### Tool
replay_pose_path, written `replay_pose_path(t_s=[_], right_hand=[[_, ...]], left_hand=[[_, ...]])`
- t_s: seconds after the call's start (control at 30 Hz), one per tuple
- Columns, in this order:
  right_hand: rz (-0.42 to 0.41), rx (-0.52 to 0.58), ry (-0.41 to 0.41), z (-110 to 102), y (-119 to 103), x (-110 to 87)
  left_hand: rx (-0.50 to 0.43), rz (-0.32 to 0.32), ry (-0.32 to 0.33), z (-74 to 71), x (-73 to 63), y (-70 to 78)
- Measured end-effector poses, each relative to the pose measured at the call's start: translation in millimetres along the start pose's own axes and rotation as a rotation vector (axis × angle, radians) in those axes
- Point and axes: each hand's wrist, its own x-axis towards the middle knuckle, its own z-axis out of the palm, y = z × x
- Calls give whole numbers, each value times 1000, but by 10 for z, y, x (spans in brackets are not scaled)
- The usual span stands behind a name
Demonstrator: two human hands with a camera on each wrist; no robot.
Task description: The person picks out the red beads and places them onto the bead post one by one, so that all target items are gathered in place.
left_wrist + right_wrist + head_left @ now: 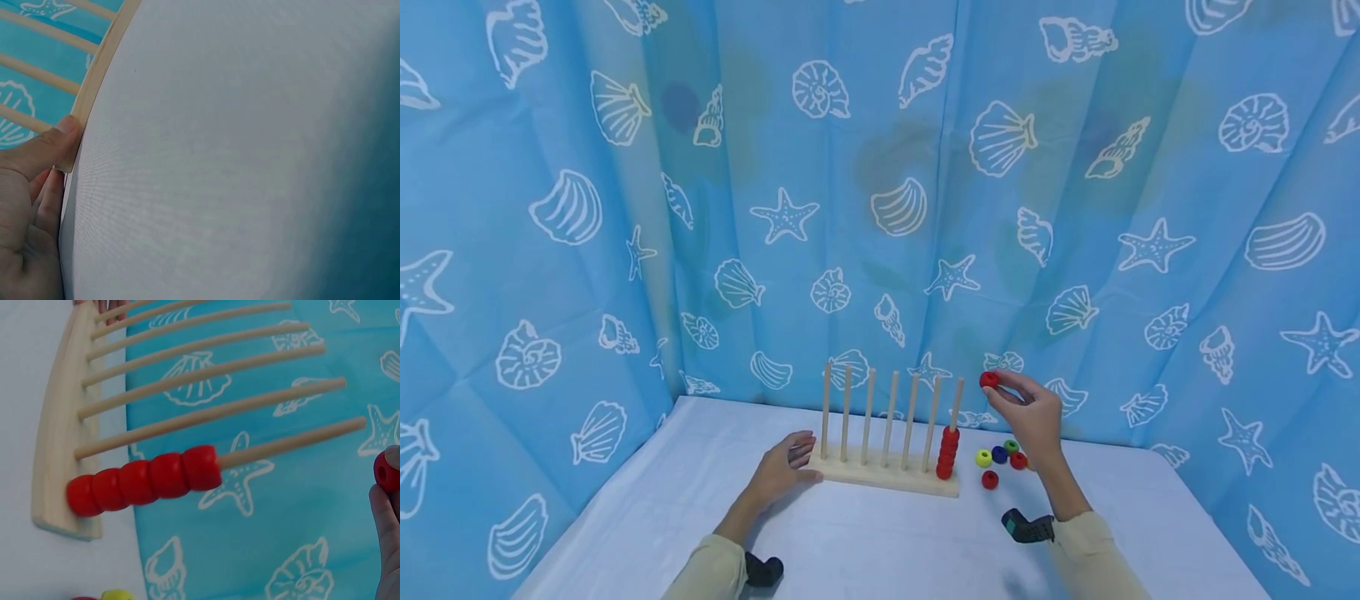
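Note:
A wooden peg rack (887,477) with a row of upright rods stands on the table. Several red beads (947,454) are stacked on its rightmost rod, while the other rods are bare. My left hand (778,471) holds the rack's left end, thumb (65,125) on the base and fingers behind it. Between thumb and fingertips, my right hand (1033,417) pinches a red bead (989,379). That bead is up near the top of the rightmost rod (300,440), just to its right and apart from it. The bead's hole shows in the right wrist view.
Loose beads lie right of the rack: a yellow bead (983,457), a blue bead (999,454), a green bead (1011,447) and red beads (990,480), partly below my right hand. A white cloth covers the table (865,550). Blue shell-print curtains (865,167) hang behind and at both sides.

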Motion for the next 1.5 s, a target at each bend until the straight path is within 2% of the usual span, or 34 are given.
replay_pose_path(t_s=[0.23,0.4,0.73,1.03,1.2,1.5], right_hand=[[-82,46,-55,108,-396,9],[-109,35,-86,179,-473,12],[-144,27,-108,253,-377,35],[-118,51,-108,284,-404,34],[-98,3,-110,302,-371,11],[-29,11,-88,358,148,-24]], left_hand=[[-8,0,2,-10,-2,15],[-16,6,-1,-3,2,12],[18,-25,5,8,-29,29],[21,-42,8,5,-7,41],[32,-39,10,8,-1,31],[43,-37,11,13,0,36]])
